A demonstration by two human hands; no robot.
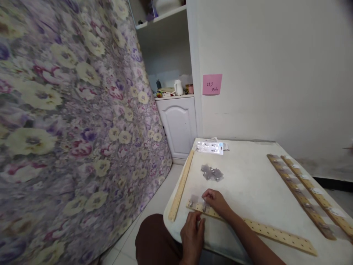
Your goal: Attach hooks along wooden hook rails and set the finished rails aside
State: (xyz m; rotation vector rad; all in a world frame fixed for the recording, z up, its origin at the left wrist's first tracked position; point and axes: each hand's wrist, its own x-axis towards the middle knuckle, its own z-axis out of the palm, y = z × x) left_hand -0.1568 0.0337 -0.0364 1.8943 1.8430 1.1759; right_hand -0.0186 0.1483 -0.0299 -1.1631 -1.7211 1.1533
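A perforated wooden strip [281, 235] lies along the near edge of the bench [242, 176], running from near the left corner toward the right. The right hand [216, 200] reaches across it, fingertips drawn narrowly together just beside the small clear packets [193, 200] at the strip's left end; whether they grip one, I cannot tell. The left hand [192, 230] is on the near side, fingers curled and fingertips at the strip's near edge; its grip on the wood cannot be made out.

A second perforated strip [181, 184] lies along the left edge of the bench. Beyond the hands sits a pile of small grey-looking packets [211, 173], and farther off a clear blister pack [209, 148]. On the right, two packet-bearing strips [299, 195] lie side by side.
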